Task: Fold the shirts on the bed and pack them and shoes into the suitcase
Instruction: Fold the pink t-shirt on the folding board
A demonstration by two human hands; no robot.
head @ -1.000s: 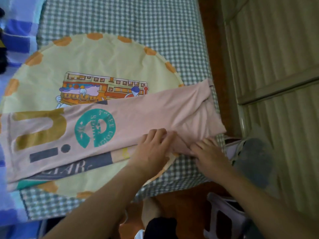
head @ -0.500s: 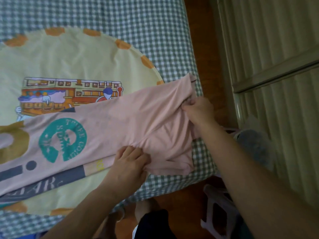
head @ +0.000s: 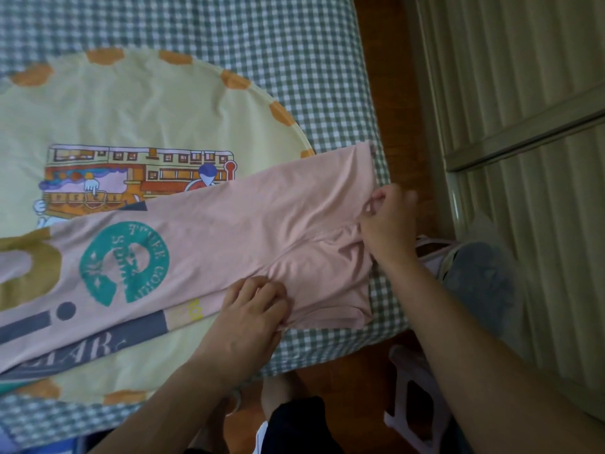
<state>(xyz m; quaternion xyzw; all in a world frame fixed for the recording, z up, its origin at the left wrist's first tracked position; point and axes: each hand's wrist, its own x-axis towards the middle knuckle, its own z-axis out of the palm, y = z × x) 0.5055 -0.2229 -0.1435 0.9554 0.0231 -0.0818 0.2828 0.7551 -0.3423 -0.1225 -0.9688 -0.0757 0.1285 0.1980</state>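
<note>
1. Here's the pink shirt (head: pixel 229 244), laid out long and narrow across the bed (head: pixel 262 44), its long axis running from the left edge of the bed to the right edge, tilted a little so the right end sits farther from the person.
2. It lies over a round yellow cover (head: pixel 147 103) with a train print, and its right end reaches the checked sheet by the bed's right edge.
3. Right hand (head: pixel 388 221) is at that right end, fingers curled and pinching the pink fabric at the edge.
4. Left hand (head: pixel 252 309) is on the near long edge of the shirt, fingers bent and bunching cloth under them; it looks like a grip, with creases fanning out from it.
5. The two hands are apart, both clamped on the same right-hand portion of the shirt, and the folded sleeve area between them is wrinkled.
6. Here's the relation that matters: almost the whole length of the shirt stretches away to the left of both hands, so any end-over-end fold would have to travel leftward along that long axis.
7. The right hand holds the very end, so I'd judge it the one to carry it over; the left sits nearer the middle, well placed to pin the crease.
8. No suitcase in view; something grey and a pale stool (head: pixel 412 404) sit on the floor off the bed's near right corner.
</note>
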